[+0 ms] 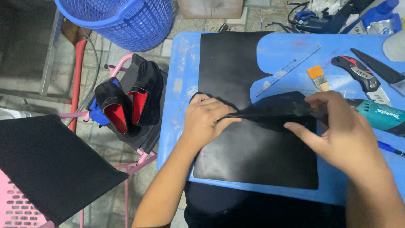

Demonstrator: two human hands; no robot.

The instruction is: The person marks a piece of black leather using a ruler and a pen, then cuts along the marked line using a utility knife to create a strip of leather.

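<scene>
A large black rubber sheet [253, 156] lies flat on the blue table [177, 122]. My left hand [204, 120] presses down on the sheet's left part, fingers bent at the fold. My right hand [341, 131] pinches a lifted black flap [278, 107] of the sheet and holds it folded over toward the left. A second stretch of black sheet [228, 63] reaches to the table's far edge.
A clear ruler [287, 69], a small brush [318, 78], a utility knife [358, 74] and a teal power tool [379, 116] lie on the table's right. Black shoes with red lining [126, 101] sit on a pink stool at left. A blue basket [122, 21] stands beyond.
</scene>
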